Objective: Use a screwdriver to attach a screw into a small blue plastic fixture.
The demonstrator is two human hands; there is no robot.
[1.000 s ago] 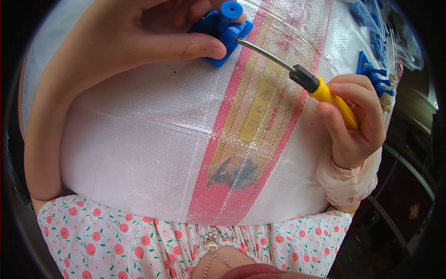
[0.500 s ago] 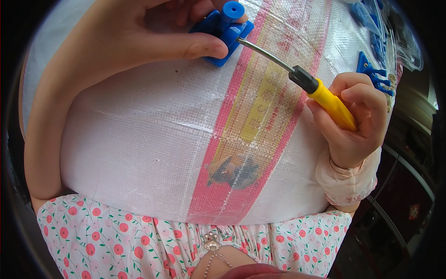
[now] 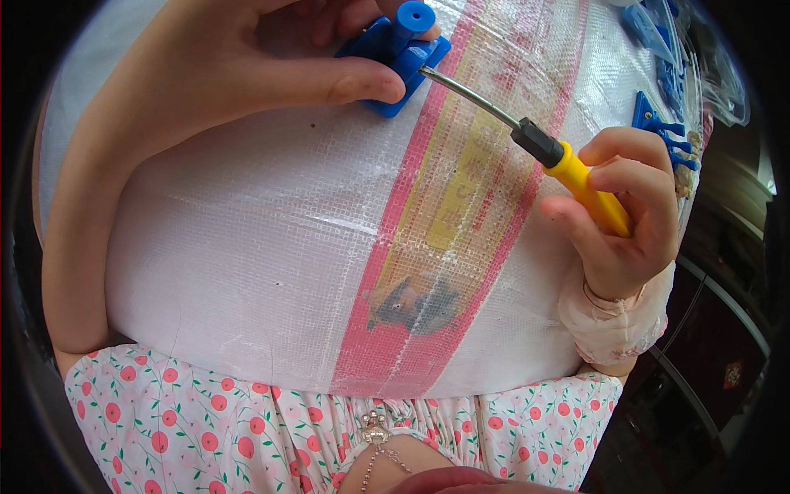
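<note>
At the top, my left hand point(image 3: 329, 66) is closed on a blue plastic part point(image 3: 409, 59) with a flat base and a round, holed post. My thumb lies along its near side, and the other fingers are partly hidden behind it. On the right, my right hand point(image 3: 625, 206) holds a screwdriver point(image 3: 588, 189) by its yellow handle, with the forefinger bent over it and the thumb off to the side. The screwdriver's metal shaft runs up and left, and its tip meets the side of the blue part.
A white woven plastic sheet point(image 3: 230, 247) with a printed pink band covers the round work surface. Near its right edge lie another blue plastic part with prongs point(image 3: 658, 130) and clear plastic bags point(image 3: 716, 74) with blue pieces. Dark cabinets point(image 3: 708, 329) stand beyond, lower right.
My right thumb has come away from the yellow handle and the fingers have shifted on it. The blue part and my left hand stay in place.
</note>
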